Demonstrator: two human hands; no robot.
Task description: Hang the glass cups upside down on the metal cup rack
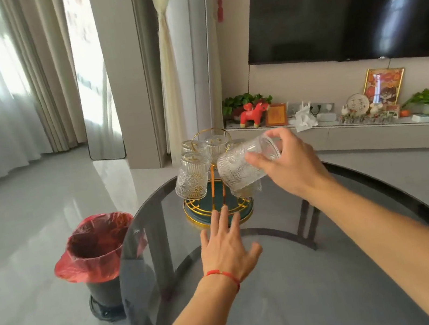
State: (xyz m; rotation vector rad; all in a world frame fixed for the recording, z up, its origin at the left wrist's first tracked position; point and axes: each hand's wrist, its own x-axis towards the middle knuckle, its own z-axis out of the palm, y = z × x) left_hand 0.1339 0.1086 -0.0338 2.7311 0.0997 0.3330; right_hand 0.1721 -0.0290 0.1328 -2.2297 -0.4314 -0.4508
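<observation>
Glass cup (245, 168) tilted mouth-down, clamped in right hand (287, 161) just right of metal cup rack (216, 190) at table's far side; left hand (225, 242) splayed near base; next, probably lowering onto a free prong.

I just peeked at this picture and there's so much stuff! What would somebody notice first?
Probably the sparkly glass cup in the middle, tipped sideways in the right hand beside the gold cup rack, where other cups hang upside down. Next, the left hand stretched flat over the dark glass table, fingertips near the rack's base. Then the bin with the bright red bag on the floor, left of the table.
</observation>
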